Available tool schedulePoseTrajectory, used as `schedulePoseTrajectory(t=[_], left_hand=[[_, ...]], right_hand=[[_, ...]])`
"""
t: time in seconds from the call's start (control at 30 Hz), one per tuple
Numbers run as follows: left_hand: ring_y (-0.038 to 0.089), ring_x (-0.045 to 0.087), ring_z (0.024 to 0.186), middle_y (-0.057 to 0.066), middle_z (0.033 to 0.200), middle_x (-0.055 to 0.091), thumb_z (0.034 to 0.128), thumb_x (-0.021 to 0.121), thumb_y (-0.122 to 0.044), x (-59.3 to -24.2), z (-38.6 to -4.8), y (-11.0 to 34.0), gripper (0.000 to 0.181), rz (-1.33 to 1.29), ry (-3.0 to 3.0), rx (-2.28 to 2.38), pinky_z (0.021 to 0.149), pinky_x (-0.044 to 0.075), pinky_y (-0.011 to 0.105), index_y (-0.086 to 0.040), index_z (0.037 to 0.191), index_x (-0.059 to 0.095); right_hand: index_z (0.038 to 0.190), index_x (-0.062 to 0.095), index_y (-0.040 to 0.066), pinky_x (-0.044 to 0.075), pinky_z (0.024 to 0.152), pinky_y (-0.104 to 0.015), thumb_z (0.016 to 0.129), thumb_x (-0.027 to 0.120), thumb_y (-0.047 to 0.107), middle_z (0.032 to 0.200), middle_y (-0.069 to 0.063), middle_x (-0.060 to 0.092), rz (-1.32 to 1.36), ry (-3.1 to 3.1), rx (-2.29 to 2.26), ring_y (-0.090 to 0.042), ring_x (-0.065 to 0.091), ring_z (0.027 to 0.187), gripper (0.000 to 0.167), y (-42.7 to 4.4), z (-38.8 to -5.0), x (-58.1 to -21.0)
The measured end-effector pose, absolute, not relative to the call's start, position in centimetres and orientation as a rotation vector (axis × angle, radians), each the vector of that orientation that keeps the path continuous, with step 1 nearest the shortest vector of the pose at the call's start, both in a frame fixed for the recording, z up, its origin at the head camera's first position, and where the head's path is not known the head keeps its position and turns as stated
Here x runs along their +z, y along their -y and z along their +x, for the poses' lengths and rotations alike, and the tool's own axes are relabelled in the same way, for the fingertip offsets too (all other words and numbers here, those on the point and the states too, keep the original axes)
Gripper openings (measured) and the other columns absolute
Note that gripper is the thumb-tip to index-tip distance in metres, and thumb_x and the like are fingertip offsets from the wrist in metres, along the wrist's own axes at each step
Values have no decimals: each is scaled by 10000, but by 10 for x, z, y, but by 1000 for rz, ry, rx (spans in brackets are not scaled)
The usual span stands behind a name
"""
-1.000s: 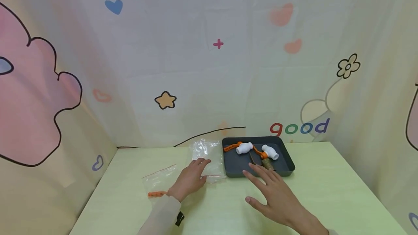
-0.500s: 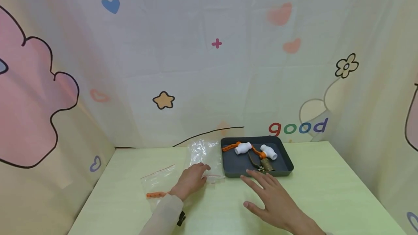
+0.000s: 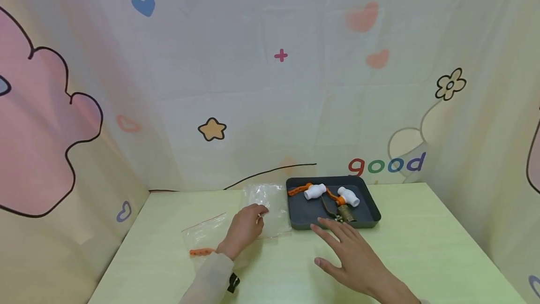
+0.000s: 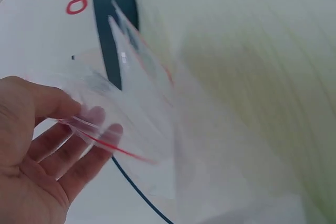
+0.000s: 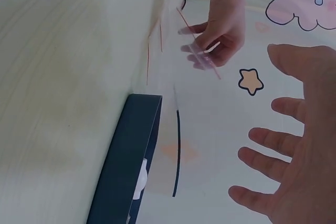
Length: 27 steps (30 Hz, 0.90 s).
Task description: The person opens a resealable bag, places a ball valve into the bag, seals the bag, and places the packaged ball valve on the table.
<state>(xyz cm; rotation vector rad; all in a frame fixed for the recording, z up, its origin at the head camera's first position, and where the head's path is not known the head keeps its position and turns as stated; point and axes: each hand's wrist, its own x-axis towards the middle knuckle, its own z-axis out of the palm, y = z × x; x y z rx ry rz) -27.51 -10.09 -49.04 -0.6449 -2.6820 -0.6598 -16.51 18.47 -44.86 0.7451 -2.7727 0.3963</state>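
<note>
My left hand [image 3: 244,230] pinches the red-lined edge of a clear zip bag [image 4: 131,156] between thumb and fingers, lifting that edge in the left wrist view. More clear plastic [image 3: 270,201] lies on the table just beyond the hand, left of the tray. My right hand [image 3: 354,262] hovers in front of the dark grey tray [image 3: 301,212], fingers spread and holding nothing. In the tray lie a white ball valve [image 3: 315,192] with an orange handle, a second white ball valve [image 3: 349,196] with an orange handle, and a brass-coloured fitting [image 3: 346,213] beside a dark lever.
Another clear zip bag [image 3: 206,231] lies left of the left hand, with an orange handle [image 3: 201,251] in it or under it. A printed curtain [image 3: 253,83] hangs behind the pale green table [image 3: 422,243]. A black object [image 3: 233,283] shows by the left sleeve.
My left hand has closed on the zip bag's edge and raised it a little; the bag's near edge was flat before. The right hand has drawn slightly back from the tray.
</note>
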Motion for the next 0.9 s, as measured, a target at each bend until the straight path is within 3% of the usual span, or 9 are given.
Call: schedulePoseTrajectory(t=[0.23, 0.43, 0.57, 0.77, 0.9], left_hand=[[169, 672, 796, 110, 992, 720, 901, 610, -1, -477, -270, 103, 170, -569, 2550, -1016, 675, 536, 235, -37, 1043, 697], [188, 671, 769, 87, 903, 701, 882, 628, 20, -470, -263, 101, 168, -471, 2406, -1287, 582, 546, 205, -25, 1036, 678], [187, 664, 763, 110, 871, 662, 863, 631, 45, -462, -255, 98, 171, -381, 2315, -1526, 521, 561, 218, -30, 1013, 669], [118, 660, 780, 124, 905, 643, 859, 643, 45, -449, -244, 93, 186, -268, 2196, -1720, 539, 582, 265, -45, 1019, 669], [150, 664, 810, 145, 913, 633, 856, 651, 51, -438, -234, 84, 190, -242, 2142, -1796, 553, 589, 280, -26, 1029, 665]], right_hand=[[1494, 397, 320, 434, 1055, -563, 888, 671, 495, 1515, -2, 451, 748, 2732, 421, -281, 476, 1353, 688, -178, -171, -444], [1491, 394, 332, 472, 1012, -550, 869, 702, 476, 1502, 2, 462, 761, 2655, 450, -267, 501, 1330, 709, -171, -173, -437], [1484, 404, 327, 497, 984, -526, 864, 719, 448, 1488, 12, 475, 770, 2598, 492, -257, 531, 1299, 707, -166, -174, -430], [1472, 423, 298, 539, 942, -463, 867, 725, 418, 1481, 19, 478, 783, 2551, 555, -222, 545, 1288, 687, -158, -173, -419], [1467, 425, 302, 541, 951, -444, 867, 733, 390, 1480, 35, 476, 785, 2533, 661, -206, 542, 1295, 680, -152, -172, -412]])
